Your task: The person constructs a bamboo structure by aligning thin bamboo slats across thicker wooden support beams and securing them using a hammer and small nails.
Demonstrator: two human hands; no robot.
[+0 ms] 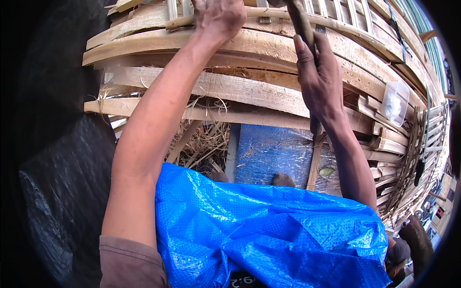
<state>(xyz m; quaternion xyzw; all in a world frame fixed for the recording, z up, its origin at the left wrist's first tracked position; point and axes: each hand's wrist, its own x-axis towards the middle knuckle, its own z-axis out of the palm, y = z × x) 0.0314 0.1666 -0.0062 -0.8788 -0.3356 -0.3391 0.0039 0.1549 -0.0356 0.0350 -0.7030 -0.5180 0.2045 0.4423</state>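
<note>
In my right hand [321, 79] is a hammer, its dark wooden handle [301, 21] slanting up, with the thumb laid along it. The hammer head is partly cut off by the top edge. Left of it, my left hand [220, 18] is closed with knuckles up, over a thin wooden rod [269, 13]. What its fingers pinch, if anything, is hidden. Under that rod, pale slats [353, 14] stick out side by side in a row. Both hands are above long, pale wooden planks [269, 45] lying crosswise in front of me.
Blue woven plastic sheeting [269, 225] covers my lap. A clear plastic tub [395, 103] sits on the planks at right, near stacked split strips [389, 146]. Wood shavings [201, 144] and a blue panel [273, 149] lie below. Another person [397, 254] shows at lower right.
</note>
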